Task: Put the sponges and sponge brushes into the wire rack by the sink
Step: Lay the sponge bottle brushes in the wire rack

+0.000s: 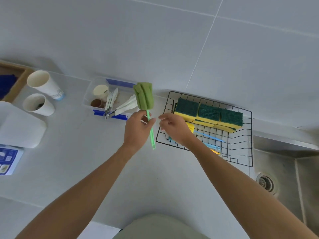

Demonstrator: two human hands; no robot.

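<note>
My left hand (138, 129) grips the green handle of a green sponge brush (143, 96), held upright just left of the black wire rack (241, 150). My right hand (174, 128) hovers over the rack's left edge, fingers loosely spread, holding nothing. Inside the rack, three yellow sponges with dark green scouring tops (208, 114) line the back. Blue-handled sponge brushes (209, 136) and a yellow one (189, 126) lie on the rack floor, partly hidden by my right hand and wrist.
A steel sink (283, 180) lies right of the rack. A clear box with blue clips (110, 99) holds small cups and tongs. Two paper cups (41, 94), a wooden tray (12, 80), a white lid (20, 128) and a leaflet (8, 161) sit at the left.
</note>
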